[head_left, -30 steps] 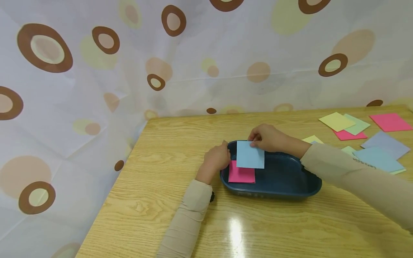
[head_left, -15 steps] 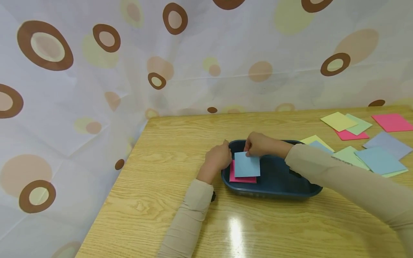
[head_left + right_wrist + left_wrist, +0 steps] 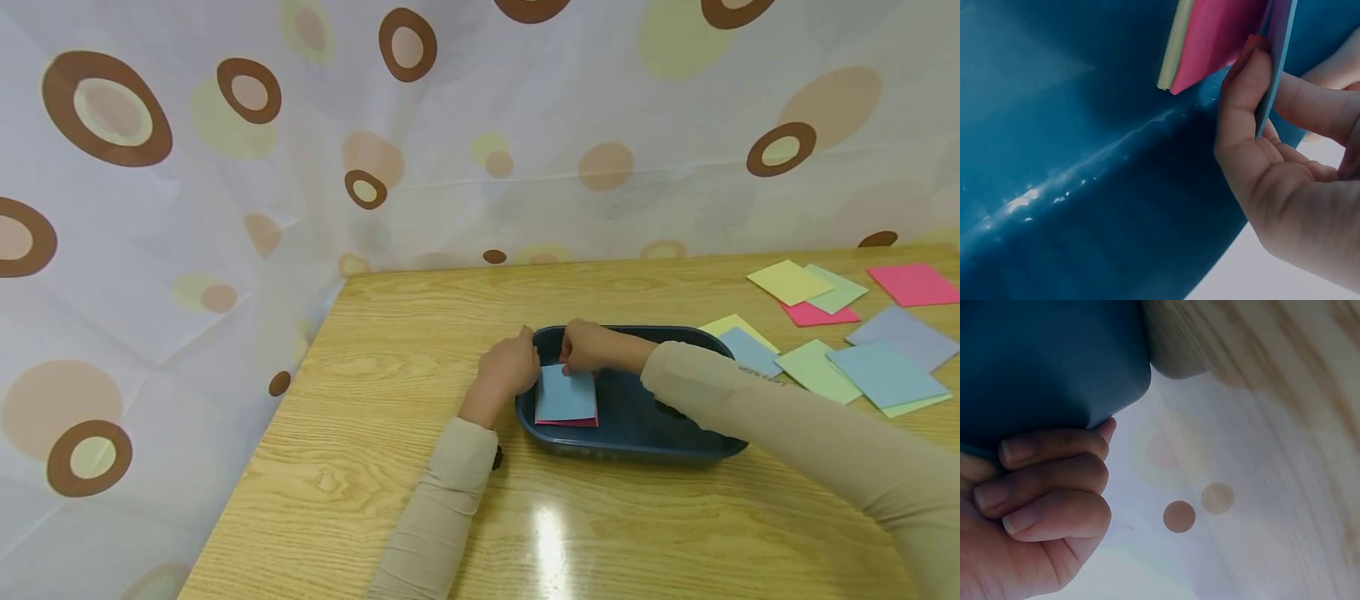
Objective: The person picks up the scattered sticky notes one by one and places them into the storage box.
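Note:
My right hand (image 3: pixel 592 346) pinches the top edge of a thin light blue sticky note pad (image 3: pixel 564 400) inside a dark blue plastic basin (image 3: pixel 645 455). Beneath it, a pink pad (image 3: pixel 576 423) peeks out along the lower edge. The right wrist view shows thumb and finger on either side of the blue pad (image 3: pixel 1280 56); beside it stand the pink pad (image 3: pixel 1219 47) and a pale yellow-green one (image 3: pixel 1175 47), a small gap between blue and pink. My left hand (image 3: pixel 510 367) grips the basin's left end, its fingers (image 3: pixel 1063 481) curled at the rim.
Several more square sticky note pads lie on the wooden table (image 3: pixel 405 358) right of the basin: yellow (image 3: pixel 787 282), pink (image 3: pixel 915 285), lavender (image 3: pixel 903 333), light blue (image 3: pixel 888 373) and green (image 3: pixel 817 371), some overlapping. A patterned sheet (image 3: pixel 480 125) hangs behind the table.
My right hand has lowered the light blue pad into the basin, down and slightly left, so it now covers most of the pink pad. The left hand has stayed on the rim.

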### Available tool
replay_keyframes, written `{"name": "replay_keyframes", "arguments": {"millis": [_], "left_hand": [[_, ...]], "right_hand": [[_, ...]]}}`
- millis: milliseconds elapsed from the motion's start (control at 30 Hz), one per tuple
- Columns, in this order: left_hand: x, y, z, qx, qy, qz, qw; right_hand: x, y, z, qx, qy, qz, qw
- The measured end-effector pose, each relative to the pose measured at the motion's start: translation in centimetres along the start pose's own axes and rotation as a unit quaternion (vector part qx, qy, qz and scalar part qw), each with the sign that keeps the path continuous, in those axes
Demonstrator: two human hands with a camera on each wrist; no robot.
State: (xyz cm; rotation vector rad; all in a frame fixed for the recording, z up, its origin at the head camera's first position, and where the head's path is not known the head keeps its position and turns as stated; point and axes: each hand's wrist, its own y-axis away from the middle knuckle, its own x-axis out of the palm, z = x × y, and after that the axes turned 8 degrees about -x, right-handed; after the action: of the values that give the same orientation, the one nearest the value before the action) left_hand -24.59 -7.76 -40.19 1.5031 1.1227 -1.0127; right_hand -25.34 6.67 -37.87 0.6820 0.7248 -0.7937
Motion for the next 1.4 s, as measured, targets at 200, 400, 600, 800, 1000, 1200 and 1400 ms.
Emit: {"name": "replay_keyframes", "arguments": {"millis": [200, 400, 600, 800, 1000, 1200, 1400], "left_hand": [[-0.1, 0.2, -0.2, 0.003, 0.003, 0.003, 1.0], [-0.1, 0.1, -0.2, 0.007, 0.008, 0.005, 0.9999], [-0.1, -0.1, -0.2, 0.007, 0.011, 0.008, 0.9999], [-0.2, -0.1, -0.2, 0.003, 0.009, 0.007, 0.9999], [-0.3, 0.0, -0.2, 0.003, 0.003, 0.008, 1.0], [-0.2, 0.0, -0.1, 0.005, 0.001, 0.004, 1.0], [-0.2, 0.0, 0.0, 0.004, 0.004, 0.006, 1.0]], "right_hand": [[0.5, -0.2, -0.1, 0.023, 0.023, 0.01, 0.9994], [0.7, -0.1, 0.0, 0.031, 0.026, 0.008, 0.9992], [0.9, 0.0, -0.3, 0.004, 0.043, -0.003, 0.9991], [1.2, 0.4, -0.1, -0.038, 0.097, -0.036, 0.994], [1.7, 0.9, 0.6, -0.033, 0.138, -0.047, 0.9888], [1.8, 0.7, 0.5, -0.028, 0.132, -0.032, 0.9903], [1.7, 0.6, 0.7, -0.033, 0.131, -0.021, 0.9906]]}}
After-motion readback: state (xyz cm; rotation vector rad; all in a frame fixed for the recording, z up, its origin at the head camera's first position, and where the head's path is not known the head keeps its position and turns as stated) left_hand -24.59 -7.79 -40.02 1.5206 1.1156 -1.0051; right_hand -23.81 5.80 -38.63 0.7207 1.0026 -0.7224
